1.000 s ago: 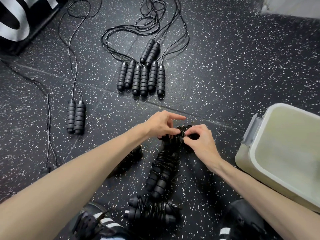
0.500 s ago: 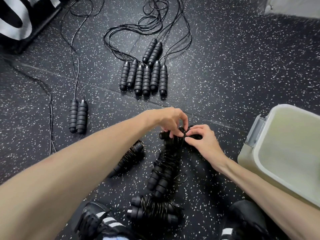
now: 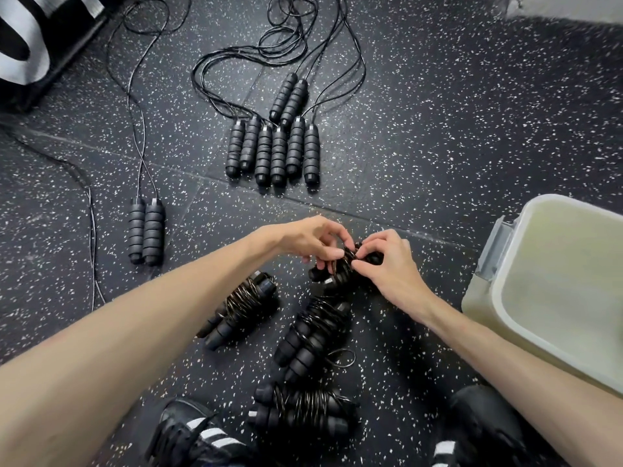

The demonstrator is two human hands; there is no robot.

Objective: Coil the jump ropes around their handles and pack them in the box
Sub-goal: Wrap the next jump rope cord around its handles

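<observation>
Jump rope in hand (image 3: pixel 340 269): black ribbed foam handles paired, thin black cord wound round them, held just above the speckled floor (image 3: pixel 421 136). My left hand (image 3: pixel 310 241) and right hand (image 3: pixel 387 264) both pinch its coils with curled fingertips. Three coiled ropes (image 3: pixel 313 335) lie below, near me. Uncoiled ropes (image 3: pixel 273 150) lie beyond. Box (image 3: pixel 505 298), pale plastic, to my right.

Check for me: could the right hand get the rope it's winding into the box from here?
Probably yes. The right hand and left hand both pinch the half-wound rope; the box sits open on the right with bare floor between.
</observation>
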